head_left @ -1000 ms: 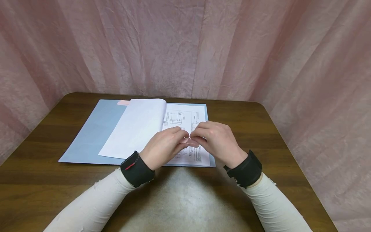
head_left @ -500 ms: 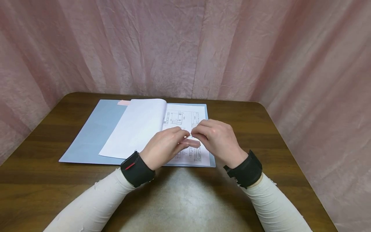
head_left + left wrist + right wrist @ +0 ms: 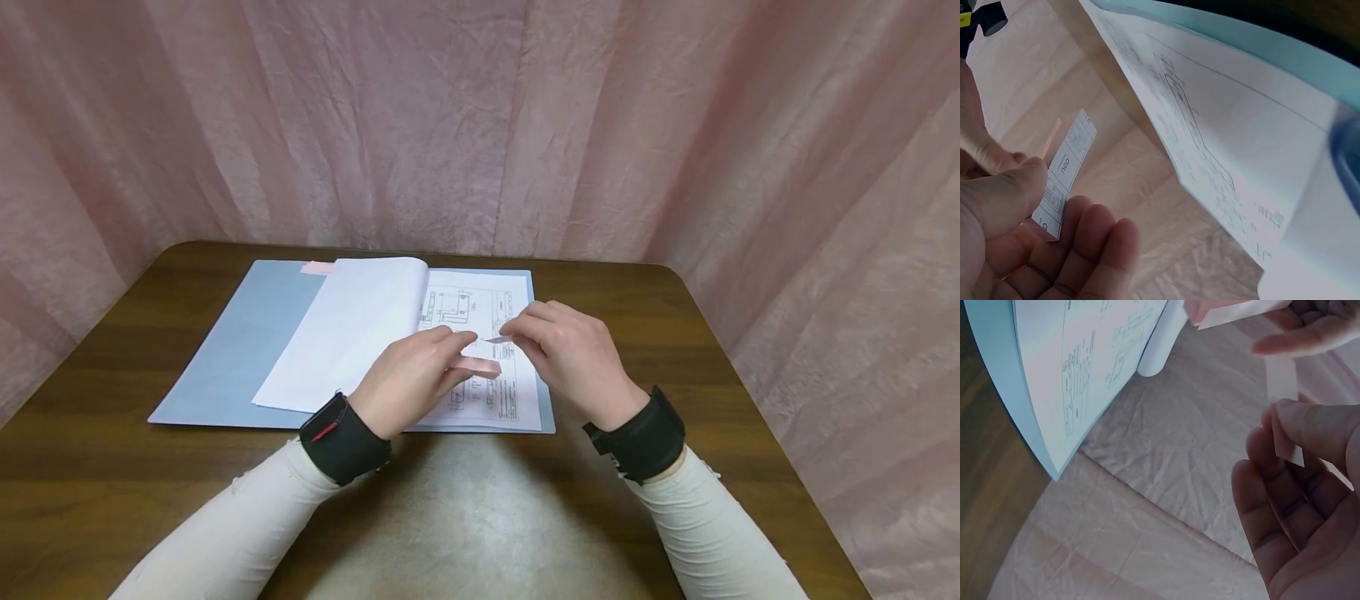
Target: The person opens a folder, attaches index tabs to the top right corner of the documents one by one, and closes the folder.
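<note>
A thin pad of pink sticky notes [image 3: 480, 367] is pinched by my left hand [image 3: 408, 375] over the open document. In the left wrist view, the pad's white printed backing [image 3: 1066, 165] shows between thumb and fingers. My right hand [image 3: 566, 354], just to the right, pinches one narrow sticky note [image 3: 1283, 378] between thumb and forefinger. This note looks thin and edge-on in the head view, and it is apart from the pad. Beneath both hands lies a printed drawing sheet [image 3: 517, 375] in a blue folder [image 3: 213, 358].
Turned-over white pages [image 3: 345, 325] curl across the folder's left half. A pink sticky tab [image 3: 317, 267] sticks out at their top left. The folder rests on a brown wooden table [image 3: 622, 292], with a pink curtain [image 3: 480, 125] behind.
My right hand has pulled a sticky note away from the pad, moving slightly up and right. The left hand has shifted a little left with the pad.
</note>
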The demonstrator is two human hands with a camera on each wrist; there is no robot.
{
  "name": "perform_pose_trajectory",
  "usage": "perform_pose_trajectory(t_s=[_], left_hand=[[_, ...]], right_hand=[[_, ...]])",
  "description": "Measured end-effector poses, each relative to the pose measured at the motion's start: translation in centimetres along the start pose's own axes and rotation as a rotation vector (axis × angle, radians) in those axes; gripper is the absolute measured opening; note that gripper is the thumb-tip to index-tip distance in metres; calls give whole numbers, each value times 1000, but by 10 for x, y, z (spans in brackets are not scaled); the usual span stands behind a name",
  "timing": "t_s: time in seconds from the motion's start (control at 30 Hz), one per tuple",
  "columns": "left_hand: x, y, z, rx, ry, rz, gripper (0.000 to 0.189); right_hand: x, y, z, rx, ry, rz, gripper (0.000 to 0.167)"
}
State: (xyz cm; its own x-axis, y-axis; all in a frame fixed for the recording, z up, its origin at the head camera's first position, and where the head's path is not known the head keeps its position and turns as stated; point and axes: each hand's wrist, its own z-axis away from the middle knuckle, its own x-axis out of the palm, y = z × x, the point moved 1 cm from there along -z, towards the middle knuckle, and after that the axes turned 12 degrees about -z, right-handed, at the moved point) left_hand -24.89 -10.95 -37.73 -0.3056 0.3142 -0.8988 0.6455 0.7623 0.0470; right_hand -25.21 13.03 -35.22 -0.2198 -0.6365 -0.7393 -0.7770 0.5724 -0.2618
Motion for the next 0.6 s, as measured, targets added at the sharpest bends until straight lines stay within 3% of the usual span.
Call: perform_pose_trajectory(t_s=[0.17,0.47,0.6], left_hand=[[-5,1,10,-34,-48,-21,30],[-3,14,27,68,-39,-32,22],[0,22,37,119,-75,-44,23]], right_hand=[[-3,3,0,31,-37,35,21],[-7,7,3,85,-25,54,14],[-6,7,3,102,-23,48,12]])
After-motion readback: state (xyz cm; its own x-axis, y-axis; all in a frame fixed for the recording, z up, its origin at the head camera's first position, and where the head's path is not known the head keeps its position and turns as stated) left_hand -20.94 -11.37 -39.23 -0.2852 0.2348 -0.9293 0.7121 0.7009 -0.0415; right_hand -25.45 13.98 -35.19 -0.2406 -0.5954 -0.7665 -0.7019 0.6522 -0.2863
